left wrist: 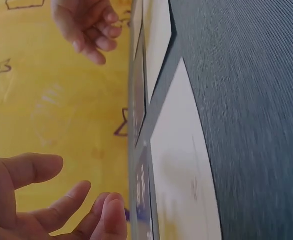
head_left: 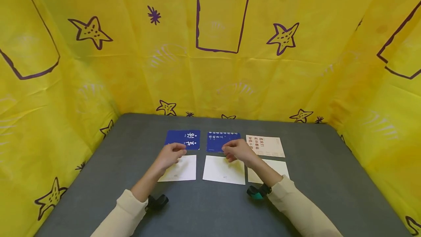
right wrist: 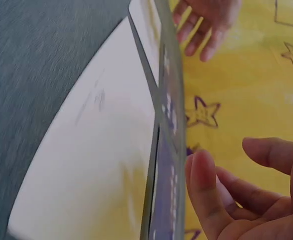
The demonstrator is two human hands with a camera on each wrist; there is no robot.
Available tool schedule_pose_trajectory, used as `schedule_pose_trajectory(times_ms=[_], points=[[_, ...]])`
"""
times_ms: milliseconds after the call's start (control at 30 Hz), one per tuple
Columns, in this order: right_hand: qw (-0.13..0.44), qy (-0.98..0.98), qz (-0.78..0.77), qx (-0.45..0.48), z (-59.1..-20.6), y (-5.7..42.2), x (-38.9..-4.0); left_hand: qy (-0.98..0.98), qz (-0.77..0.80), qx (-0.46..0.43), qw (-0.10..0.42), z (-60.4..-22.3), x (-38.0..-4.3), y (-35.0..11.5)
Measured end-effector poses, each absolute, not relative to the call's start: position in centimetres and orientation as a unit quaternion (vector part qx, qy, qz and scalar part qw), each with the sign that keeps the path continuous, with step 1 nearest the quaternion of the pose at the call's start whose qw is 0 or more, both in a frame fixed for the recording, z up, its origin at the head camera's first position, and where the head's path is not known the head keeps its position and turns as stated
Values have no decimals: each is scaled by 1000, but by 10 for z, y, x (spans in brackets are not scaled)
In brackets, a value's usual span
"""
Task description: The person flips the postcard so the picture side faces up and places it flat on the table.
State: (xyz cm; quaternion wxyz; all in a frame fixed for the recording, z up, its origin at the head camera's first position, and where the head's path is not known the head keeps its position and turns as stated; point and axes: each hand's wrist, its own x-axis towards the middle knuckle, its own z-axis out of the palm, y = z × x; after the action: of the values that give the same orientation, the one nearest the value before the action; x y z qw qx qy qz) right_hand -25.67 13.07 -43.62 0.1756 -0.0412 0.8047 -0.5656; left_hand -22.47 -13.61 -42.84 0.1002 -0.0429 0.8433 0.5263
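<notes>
Six cards lie in two rows on a dark grey table. At the back are a blue card with large white characters, a blue card with smaller white writing, and a cream card with dark red characters. In front lie a left white card, a middle white card and a right white card. My left hand hovers over the left pair, fingers loosely bent and holding nothing. Above the middle pair is my right hand, thumb apart from its relaxed fingers, nothing between them.
Yellow cloth with purple drawings of stars surrounds the table at the back and sides. Black wrist devices sit on both wrists, the left device and the right device, below cream sleeves.
</notes>
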Motion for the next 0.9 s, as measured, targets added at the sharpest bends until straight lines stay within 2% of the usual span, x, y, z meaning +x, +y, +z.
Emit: schedule_pose_trajectory(times_ms=[233, 467, 600, 900], points=[[231, 785, -570, -72, -434, 103, -250, 862, 496, -55, 93, -427, -220, -180], [256, 770, -580, -74, -436, 83, -247, 879, 459, -82, 96, -430, -206, -221], [267, 766, -580, -75, -437, 75, -244, 885, 445, -91, 101, -431, -200, -228], [252, 793, -547, -89, -438, 55, -237, 904, 401, -96, 114, -435, -196, -222]])
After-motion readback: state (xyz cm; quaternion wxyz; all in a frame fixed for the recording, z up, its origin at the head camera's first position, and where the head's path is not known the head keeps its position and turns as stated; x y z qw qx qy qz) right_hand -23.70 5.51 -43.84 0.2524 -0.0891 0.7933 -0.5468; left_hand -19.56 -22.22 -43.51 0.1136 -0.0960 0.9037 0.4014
